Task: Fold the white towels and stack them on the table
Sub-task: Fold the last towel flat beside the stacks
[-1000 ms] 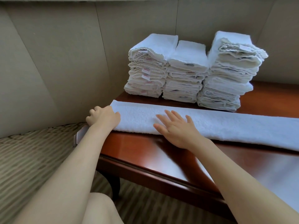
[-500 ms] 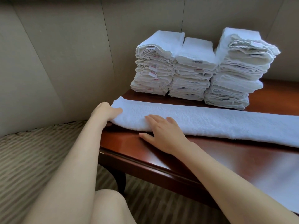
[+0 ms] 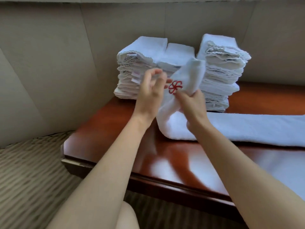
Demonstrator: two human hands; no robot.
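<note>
At the bottom of the frame we see a knee [image 3: 127, 217] and striped carpet [image 3: 33, 179] at lower left. Our forearms reach up over the near edge of the glossy table [image 3: 173, 164]. A long towel [image 3: 247, 128] lies across the table from centre to the right edge. Our right hand [image 3: 192, 103] grips its left end, lifted and turned up, showing a red flower logo [image 3: 175, 87]. Our left hand [image 3: 151, 91], just left of that end, has loosely curled fingers; motion blur hides whether it touches the cloth. Behind, three stacks [image 3: 221, 71] of folded towels stand against the padded wall [image 3: 49, 63].
</note>
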